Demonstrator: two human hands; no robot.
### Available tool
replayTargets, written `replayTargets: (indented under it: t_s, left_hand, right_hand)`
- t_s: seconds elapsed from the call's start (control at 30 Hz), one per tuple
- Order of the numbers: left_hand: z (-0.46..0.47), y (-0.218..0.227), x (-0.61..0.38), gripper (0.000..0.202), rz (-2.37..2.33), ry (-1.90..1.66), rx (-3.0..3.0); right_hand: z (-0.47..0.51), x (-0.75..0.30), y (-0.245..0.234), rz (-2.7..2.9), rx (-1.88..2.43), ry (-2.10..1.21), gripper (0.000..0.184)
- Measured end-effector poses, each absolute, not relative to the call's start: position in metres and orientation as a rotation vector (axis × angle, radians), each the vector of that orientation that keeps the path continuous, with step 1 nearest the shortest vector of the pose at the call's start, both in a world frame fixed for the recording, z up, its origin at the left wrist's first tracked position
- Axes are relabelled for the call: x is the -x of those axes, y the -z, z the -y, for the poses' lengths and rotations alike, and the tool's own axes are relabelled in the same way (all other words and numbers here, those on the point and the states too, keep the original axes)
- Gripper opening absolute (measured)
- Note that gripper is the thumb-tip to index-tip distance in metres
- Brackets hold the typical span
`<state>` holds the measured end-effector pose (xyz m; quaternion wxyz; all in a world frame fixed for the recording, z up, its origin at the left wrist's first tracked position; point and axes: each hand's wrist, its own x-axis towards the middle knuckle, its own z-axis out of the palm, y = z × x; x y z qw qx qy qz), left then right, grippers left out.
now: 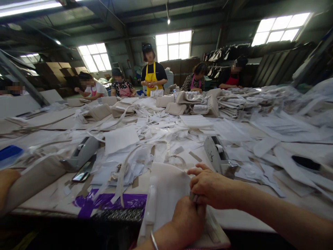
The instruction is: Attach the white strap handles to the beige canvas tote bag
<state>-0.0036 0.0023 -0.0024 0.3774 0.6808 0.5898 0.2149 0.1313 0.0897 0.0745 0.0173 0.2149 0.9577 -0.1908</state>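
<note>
A white folded fabric piece point(166, 194) lies at the table's near edge in front of me. My left hand point(188, 218) rests on its right side with fingers curled, and a bangle circles that wrist. My right hand point(210, 187) sits just above it, fingers bent and pinching the piece's right edge. A small grey thing shows between the two hands; I cannot make out what it is. A tape dispenser point(218, 158) stands right behind my right hand.
A second tape dispenser point(82, 152) and a phone point(83, 173) lie to the left. White paper and strips point(156, 139) litter the table point(52, 198), with beige bags point(179, 104) stacked farther back. Several people work at the far side. Another person's arm point(7, 184) shows at left.
</note>
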Motion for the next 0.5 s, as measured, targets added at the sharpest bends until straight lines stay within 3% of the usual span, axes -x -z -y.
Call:
replayTargets:
  t_s: [0.2,0.5]
  left_hand:
    - [0.000,-0.003,0.004,0.057,-1.549,-0.508,-1.670]
    - [0.000,0.000,0.005,0.046,-1.516,-0.507,-1.622]
  right_hand:
    - [-0.115,-0.131,-0.070,-2.900,-0.444,0.788,0.011]
    - [-0.115,-0.130,-0.061,-2.867,-0.503,0.785,0.011]
